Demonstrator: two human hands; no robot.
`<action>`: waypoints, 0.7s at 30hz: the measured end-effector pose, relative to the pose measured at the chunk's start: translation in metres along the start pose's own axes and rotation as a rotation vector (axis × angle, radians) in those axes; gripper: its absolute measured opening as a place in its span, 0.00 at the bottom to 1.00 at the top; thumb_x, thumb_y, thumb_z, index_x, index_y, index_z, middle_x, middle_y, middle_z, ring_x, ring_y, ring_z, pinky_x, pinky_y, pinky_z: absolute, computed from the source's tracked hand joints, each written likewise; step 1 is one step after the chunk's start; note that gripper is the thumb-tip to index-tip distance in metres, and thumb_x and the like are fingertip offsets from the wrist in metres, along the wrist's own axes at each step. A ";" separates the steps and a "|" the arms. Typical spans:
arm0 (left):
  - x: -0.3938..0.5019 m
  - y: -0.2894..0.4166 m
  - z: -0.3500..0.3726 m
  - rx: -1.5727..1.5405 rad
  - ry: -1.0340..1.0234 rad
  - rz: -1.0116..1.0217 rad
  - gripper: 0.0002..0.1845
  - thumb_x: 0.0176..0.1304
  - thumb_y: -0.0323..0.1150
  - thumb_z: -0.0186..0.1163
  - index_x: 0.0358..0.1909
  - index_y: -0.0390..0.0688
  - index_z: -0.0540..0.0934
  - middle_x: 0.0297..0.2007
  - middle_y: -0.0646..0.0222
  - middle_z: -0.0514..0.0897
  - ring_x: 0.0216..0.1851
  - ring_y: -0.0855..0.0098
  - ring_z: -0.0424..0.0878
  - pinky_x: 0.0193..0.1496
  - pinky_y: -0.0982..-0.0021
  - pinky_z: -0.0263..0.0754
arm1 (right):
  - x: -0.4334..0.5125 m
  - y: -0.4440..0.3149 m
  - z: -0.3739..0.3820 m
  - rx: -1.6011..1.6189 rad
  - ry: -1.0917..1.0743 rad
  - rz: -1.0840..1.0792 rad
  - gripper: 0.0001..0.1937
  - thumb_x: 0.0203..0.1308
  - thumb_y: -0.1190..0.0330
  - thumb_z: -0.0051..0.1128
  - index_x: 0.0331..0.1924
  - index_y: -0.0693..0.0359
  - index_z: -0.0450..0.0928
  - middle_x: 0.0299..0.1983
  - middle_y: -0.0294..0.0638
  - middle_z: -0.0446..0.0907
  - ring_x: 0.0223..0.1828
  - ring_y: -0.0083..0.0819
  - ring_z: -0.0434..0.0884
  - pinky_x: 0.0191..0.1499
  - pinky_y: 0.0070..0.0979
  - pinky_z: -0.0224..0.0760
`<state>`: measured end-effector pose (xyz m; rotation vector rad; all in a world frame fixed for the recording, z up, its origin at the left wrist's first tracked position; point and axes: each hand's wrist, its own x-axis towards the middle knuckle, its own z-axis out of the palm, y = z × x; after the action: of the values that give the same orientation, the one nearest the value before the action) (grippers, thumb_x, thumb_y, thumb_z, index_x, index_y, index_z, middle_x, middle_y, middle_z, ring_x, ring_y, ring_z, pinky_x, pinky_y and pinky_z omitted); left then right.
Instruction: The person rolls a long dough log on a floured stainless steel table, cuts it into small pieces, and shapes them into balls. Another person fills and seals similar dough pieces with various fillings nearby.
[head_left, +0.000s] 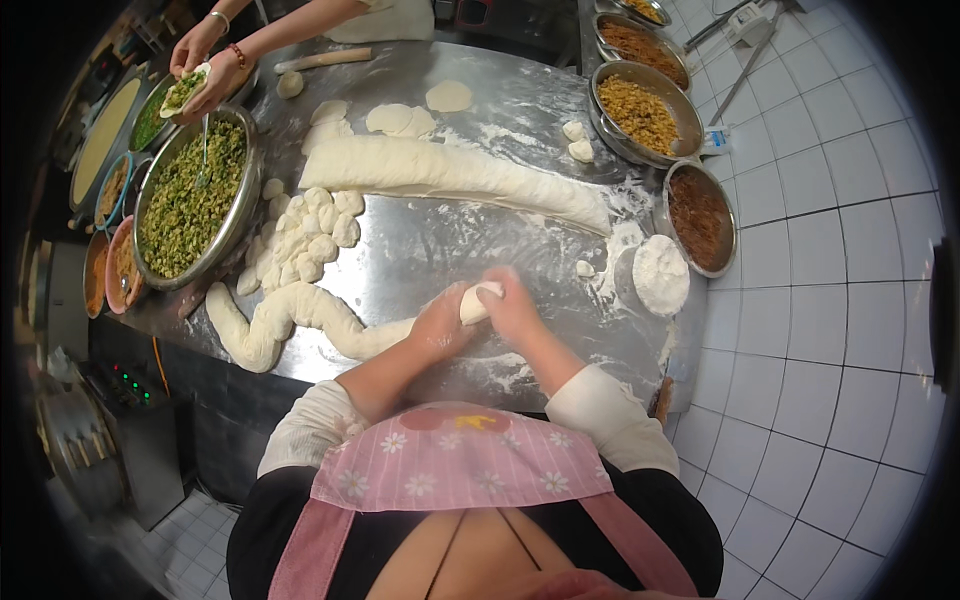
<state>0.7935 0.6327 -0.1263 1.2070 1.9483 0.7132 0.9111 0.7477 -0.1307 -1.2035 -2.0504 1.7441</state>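
Note:
A long winding rope of dough (307, 304) lies along the near edge of the metal table, and its right end runs into my left hand (442, 321), which is closed around it. The end of the rope sticks out between my two hands. My right hand (511, 306), slightly blurred, grips that end with thumb and fingers. To the left, behind the rope, several small dough pieces (319, 225) lie heaped together. Farther back a thick, long slab of dough (450, 172) stretches across the table. One small dough piece (585, 268) rests to the right of my hands.
A bowl of flour (660, 275) stands at right, near steel bowls of filling (637, 112). A large steel bowl of green filling (196, 199) stands left. Beyond it, a co-worker's hands (202, 86) hold a filled wrapper. A rolling pin (322, 60) and flat dough rounds (448, 96) lie at the back.

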 end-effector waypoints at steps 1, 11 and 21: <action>0.004 0.006 -0.004 -0.058 -0.076 -0.102 0.38 0.56 0.40 0.70 0.68 0.43 0.67 0.57 0.58 0.79 0.57 0.62 0.79 0.60 0.66 0.72 | -0.010 -0.014 -0.007 -0.157 -0.015 -0.245 0.24 0.58 0.62 0.66 0.56 0.61 0.74 0.53 0.48 0.76 0.55 0.47 0.78 0.58 0.39 0.72; 0.016 -0.015 -0.002 -0.486 -0.366 -0.069 0.24 0.55 0.37 0.68 0.55 0.44 0.77 0.47 0.64 0.84 0.47 0.68 0.82 0.51 0.65 0.75 | -0.019 -0.028 0.009 -0.268 0.046 -0.357 0.16 0.53 0.65 0.70 0.43 0.60 0.76 0.44 0.45 0.76 0.49 0.47 0.77 0.53 0.39 0.71; 0.014 0.011 -0.017 -0.566 -0.258 -0.137 0.14 0.57 0.32 0.61 0.47 0.48 0.78 0.38 0.63 0.82 0.42 0.66 0.80 0.44 0.62 0.76 | 0.133 -0.030 -0.108 -0.548 0.474 -0.216 0.25 0.59 0.62 0.65 0.58 0.64 0.72 0.59 0.61 0.73 0.59 0.55 0.75 0.63 0.42 0.68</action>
<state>0.7810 0.6484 -0.1125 0.7646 1.4605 0.9073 0.8772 0.9180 -0.1190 -1.3017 -2.2923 0.7196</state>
